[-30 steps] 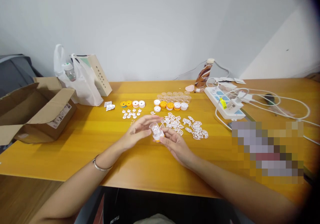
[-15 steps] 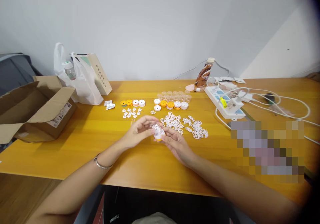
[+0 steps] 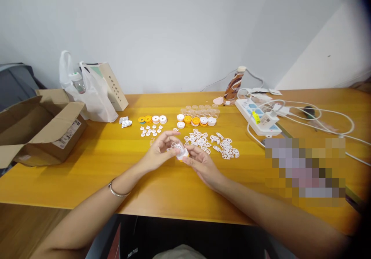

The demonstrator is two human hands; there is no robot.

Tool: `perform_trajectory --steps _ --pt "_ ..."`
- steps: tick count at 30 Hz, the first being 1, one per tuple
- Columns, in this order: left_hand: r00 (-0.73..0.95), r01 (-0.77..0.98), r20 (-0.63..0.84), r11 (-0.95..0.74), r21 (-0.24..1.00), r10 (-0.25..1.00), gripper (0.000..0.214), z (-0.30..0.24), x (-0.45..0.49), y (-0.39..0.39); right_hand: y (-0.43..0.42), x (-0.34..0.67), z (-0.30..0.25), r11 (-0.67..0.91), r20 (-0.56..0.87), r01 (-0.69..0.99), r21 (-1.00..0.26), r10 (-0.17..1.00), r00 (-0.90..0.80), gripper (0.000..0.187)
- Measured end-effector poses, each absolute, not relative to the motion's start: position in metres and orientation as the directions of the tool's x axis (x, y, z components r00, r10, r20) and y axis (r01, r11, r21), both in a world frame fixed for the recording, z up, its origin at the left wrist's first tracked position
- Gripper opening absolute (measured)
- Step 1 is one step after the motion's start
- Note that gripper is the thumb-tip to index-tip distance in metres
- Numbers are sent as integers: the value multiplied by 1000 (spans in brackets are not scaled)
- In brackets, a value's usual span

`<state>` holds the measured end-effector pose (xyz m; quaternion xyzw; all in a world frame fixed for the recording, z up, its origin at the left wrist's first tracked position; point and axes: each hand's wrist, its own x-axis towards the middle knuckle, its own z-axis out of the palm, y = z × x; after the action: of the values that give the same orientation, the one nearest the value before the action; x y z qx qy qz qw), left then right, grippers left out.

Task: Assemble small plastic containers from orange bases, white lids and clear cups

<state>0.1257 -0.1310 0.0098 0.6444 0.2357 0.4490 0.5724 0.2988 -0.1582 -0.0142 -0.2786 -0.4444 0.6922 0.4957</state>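
Both my hands meet over the middle of the yellow table [image 3: 87, 166]. My right hand [image 3: 203, 165] holds a small orange-and-white round part with a clear cap [image 3: 180, 151] from below. My left hand [image 3: 160, 151] has its fingers curled round the clear cap from the left and above. Just beyond lie several white wheel-shaped pieces [image 3: 211, 143], small white bits [image 3: 149, 131], a row of orange and white round parts [image 3: 197, 121] and several clear cups [image 3: 201, 109].
An open cardboard box [image 3: 37, 129] sits at the left edge, with a white plastic bag [image 3: 87, 93] and a paper bag [image 3: 114, 85] behind it. At back right stand a brown bottle [image 3: 233, 87], a white power strip [image 3: 257, 116] and looping white cables [image 3: 321, 120].
My left hand has closed in from an open pose onto the clear cap. Both hands with the part have drifted slightly left and away from me.
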Motion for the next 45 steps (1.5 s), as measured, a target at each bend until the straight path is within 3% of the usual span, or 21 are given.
perform_trajectory --steps 3,7,12,17,23,33,37,39,41,45 --pt "549 -254 287 -171 952 785 45 11 127 -132 -158 299 -12 -142 36 -443 -885 929 -369 22" --pt "442 -242 321 -233 942 838 43 10 129 -132 -158 300 -9 -141 35 -451 -881 933 -359 22" --pt "494 -265 279 -164 950 824 44 10 130 -132 -159 298 -8 -171 24 -501 -848 933 -360 28" --pt "472 -180 254 -189 965 844 27 8 130 -133 -159 298 -9 -199 6 -511 -837 929 -371 25" --pt "423 -247 332 -245 938 843 54 10 132 -134 -158 299 -10 -219 -10 -521 -825 927 -374 23" --pt "483 -283 255 -126 951 837 41 9 133 -135 -158 299 -12 -248 -15 -530 -811 914 -405 22" --pt "383 -231 271 -192 954 883 33 7 131 -132 -159 300 -11 -248 -6 -526 -814 909 -418 23" --pt "417 -212 239 -162 964 877 26 6 129 -131 -159 300 -10 -247 0 -521 -817 904 -428 23" --pt "477 -222 218 -124 967 851 32 6 128 -130 -159 301 -10 -249 3 -517 -819 899 -437 23" --pt "445 -184 252 -188 965 859 40 9 129 -132 -158 300 -11 -273 2 -529 -804 888 -460 20"
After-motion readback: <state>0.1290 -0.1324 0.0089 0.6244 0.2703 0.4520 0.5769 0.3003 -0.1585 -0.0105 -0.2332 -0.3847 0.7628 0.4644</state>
